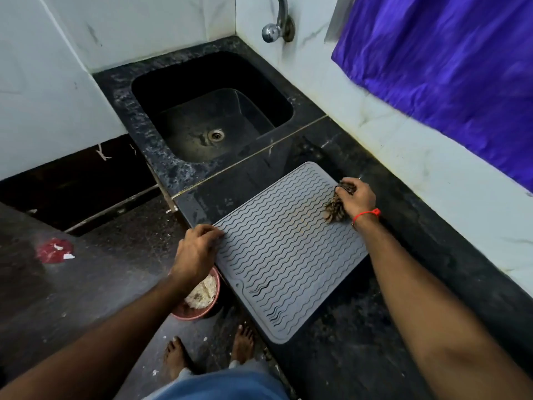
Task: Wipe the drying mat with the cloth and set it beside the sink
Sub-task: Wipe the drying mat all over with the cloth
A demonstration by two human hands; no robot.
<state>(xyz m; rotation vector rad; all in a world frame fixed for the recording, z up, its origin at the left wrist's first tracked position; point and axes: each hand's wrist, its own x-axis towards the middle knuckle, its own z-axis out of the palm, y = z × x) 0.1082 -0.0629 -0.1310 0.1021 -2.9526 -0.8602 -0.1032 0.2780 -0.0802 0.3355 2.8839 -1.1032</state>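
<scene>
A grey drying mat (pixel 288 249) with wavy ridges lies flat on the black stone counter (pixel 403 255), to the right of the sink (pixel 210 111). Its near corner overhangs the counter's front edge. My right hand (pixel 357 197) grips a bunched brown striped cloth (pixel 334 207) and holds it on the mat's far right edge. My left hand (pixel 199 249) holds the mat's left edge, fingers curled over the rim.
A chrome tap (pixel 278 24) juts from the tiled wall above the sink. A blue curtain (pixel 447 67) hangs at the right. On the floor below the counter stand a pink bowl (pixel 202 301) of scraps and my bare feet (pixel 242 342).
</scene>
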